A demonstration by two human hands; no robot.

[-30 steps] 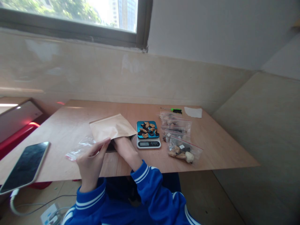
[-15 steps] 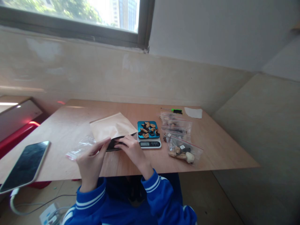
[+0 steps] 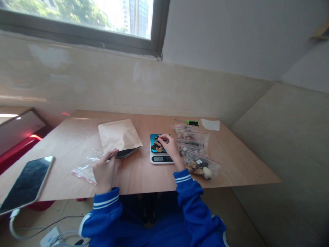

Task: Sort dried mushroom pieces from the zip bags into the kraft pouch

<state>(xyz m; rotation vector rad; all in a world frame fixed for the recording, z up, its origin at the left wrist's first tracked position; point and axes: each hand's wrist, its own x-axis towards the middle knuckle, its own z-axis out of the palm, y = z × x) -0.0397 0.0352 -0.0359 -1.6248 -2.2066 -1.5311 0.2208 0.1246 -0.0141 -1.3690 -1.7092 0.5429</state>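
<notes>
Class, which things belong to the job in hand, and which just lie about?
Belonging, it seems:
tan paper pouch, pinched by left hand
blue-topped white scale
brown curled pieces on it, right hand at them
clear filled plastic bags, perhaps

Apparently lying about:
flat black phone
green-and-black screwdriver
white paper sheet

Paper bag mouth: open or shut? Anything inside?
Open. The left hand grips the paper bag by its near edge, and the dark inside shows below it. Contents: cannot tell.

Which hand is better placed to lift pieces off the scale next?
Probably the right hand: it's at the dried pieces on the scale, while the left hand holds the paper bag.
</notes>
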